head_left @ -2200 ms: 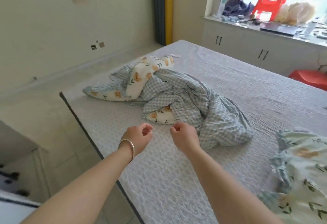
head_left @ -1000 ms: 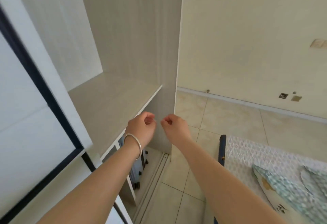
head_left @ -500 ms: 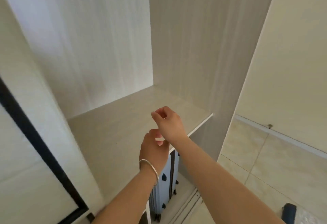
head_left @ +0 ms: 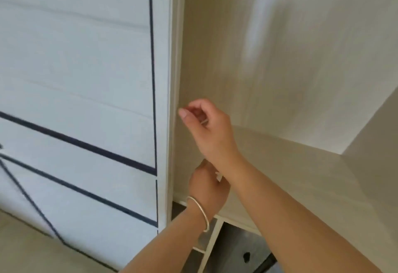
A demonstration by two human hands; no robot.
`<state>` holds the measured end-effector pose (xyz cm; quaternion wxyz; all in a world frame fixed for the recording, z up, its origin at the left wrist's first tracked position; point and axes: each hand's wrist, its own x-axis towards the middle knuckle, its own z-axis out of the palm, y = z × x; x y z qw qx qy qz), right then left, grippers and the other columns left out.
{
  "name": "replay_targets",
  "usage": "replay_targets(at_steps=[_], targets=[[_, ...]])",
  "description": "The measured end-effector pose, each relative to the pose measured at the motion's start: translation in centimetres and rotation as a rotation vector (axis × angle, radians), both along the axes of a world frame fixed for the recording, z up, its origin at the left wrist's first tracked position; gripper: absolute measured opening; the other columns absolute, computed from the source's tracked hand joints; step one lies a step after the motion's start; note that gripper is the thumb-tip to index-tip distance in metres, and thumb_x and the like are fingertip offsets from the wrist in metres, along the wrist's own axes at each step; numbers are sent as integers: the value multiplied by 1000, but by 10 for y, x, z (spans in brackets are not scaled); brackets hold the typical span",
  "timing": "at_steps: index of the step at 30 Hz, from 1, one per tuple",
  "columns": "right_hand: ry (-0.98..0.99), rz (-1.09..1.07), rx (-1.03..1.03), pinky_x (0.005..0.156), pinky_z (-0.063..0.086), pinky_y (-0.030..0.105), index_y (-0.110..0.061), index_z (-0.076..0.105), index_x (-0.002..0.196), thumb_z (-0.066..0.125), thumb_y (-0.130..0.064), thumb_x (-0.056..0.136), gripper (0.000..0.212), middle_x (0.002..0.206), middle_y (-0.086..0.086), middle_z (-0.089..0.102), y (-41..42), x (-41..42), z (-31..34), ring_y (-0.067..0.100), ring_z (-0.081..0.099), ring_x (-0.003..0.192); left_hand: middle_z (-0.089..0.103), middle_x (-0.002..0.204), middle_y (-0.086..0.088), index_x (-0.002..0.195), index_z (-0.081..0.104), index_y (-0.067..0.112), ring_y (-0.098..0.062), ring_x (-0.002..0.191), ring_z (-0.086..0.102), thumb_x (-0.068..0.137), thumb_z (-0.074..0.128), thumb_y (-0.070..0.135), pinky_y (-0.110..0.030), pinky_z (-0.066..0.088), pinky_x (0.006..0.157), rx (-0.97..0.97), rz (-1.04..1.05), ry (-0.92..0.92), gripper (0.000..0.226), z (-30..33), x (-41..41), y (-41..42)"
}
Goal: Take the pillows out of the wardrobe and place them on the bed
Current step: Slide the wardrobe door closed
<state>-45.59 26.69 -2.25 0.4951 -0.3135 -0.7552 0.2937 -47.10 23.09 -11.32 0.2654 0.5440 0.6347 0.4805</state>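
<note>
I face the open wardrobe, whose bare shelf holds nothing I can see. No pillow and no bed are in view. My right hand is raised near the edge of the white sliding door, fingers loosely curled, thumb tip close to the door's edge, holding nothing. My left hand, with a silver bracelet on the wrist, sits lower, partly hidden under my right forearm, fingers curled at the shelf's front edge. I cannot tell whether it touches the shelf.
The sliding door with dark lines fills the left half. Below the shelf a lower compartment shows a grey suitcase-like object. The wardrobe's pale wood-grain back wall rises behind the shelf.
I turned from the bed to the wardrobe, then further left toward the sliding door. My right hand rose and moved left to the door's edge; my left hand stayed low under it.
</note>
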Motion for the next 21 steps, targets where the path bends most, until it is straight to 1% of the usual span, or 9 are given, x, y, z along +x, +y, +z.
replay_targets(at_steps=[3,5,7,8,10,12,15,17,21], targets=[[83,15,-3,66,44,12,-27,54,93,58,-55,73,34,81,-15,58,-10,-15,9,-1,53,71,49,62,23,66,42,42,11,65,55,74,49,21,-7,40,50,183,69,96,23,1,-24,-22],[84,-4,-29,65,44,17,-29,53,91,58,-65,64,45,82,-14,59,-14,-24,14,0,52,68,51,70,23,77,49,39,17,72,52,78,50,23,-3,41,56,218,91,164,16,8,-32,-35],[63,-31,-34,58,40,13,-32,50,79,63,-63,62,38,73,-15,56,-17,-30,17,-3,49,60,56,78,17,89,57,27,11,71,53,80,51,22,-6,42,60,272,112,218,12,10,-36,-44],[50,-47,-37,54,38,13,-31,48,74,66,-59,63,35,67,-15,54,-18,-32,17,-3,47,55,59,81,14,93,59,24,6,71,55,81,51,21,-13,46,62,293,123,229,14,12,-39,-48],[14,-80,-47,50,40,23,-27,45,66,71,-52,64,37,59,-12,50,-19,-33,18,2,43,49,61,85,12,96,60,22,-1,71,56,80,51,19,-23,51,65,339,158,248,18,16,-44,-56],[-36,-129,-28,49,37,32,-21,41,61,71,-50,64,42,54,-7,46,-19,-34,20,11,41,48,58,85,14,95,60,22,-1,70,53,79,50,18,-24,51,65,386,197,275,20,21,-48,-62],[-85,-211,7,44,27,28,-22,34,56,72,-46,64,45,48,-10,39,-20,-34,23,10,36,43,60,88,6,91,61,17,-4,71,51,75,50,17,-26,51,61,477,239,379,19,30,-54,-67],[-101,-229,-9,43,28,27,-21,35,57,72,-43,65,44,49,-9,40,-21,-31,24,10,37,44,62,91,-4,88,62,12,-17,77,54,72,52,15,-27,49,59,561,268,491,19,38,-60,-67],[-106,-269,-15,38,26,20,-21,33,57,71,-40,64,43,49,-9,36,-24,-18,22,10,35,43,61,99,-12,90,62,12,-26,85,53,69,54,9,-31,47,65,657,316,685,23,41,-69,-63]])
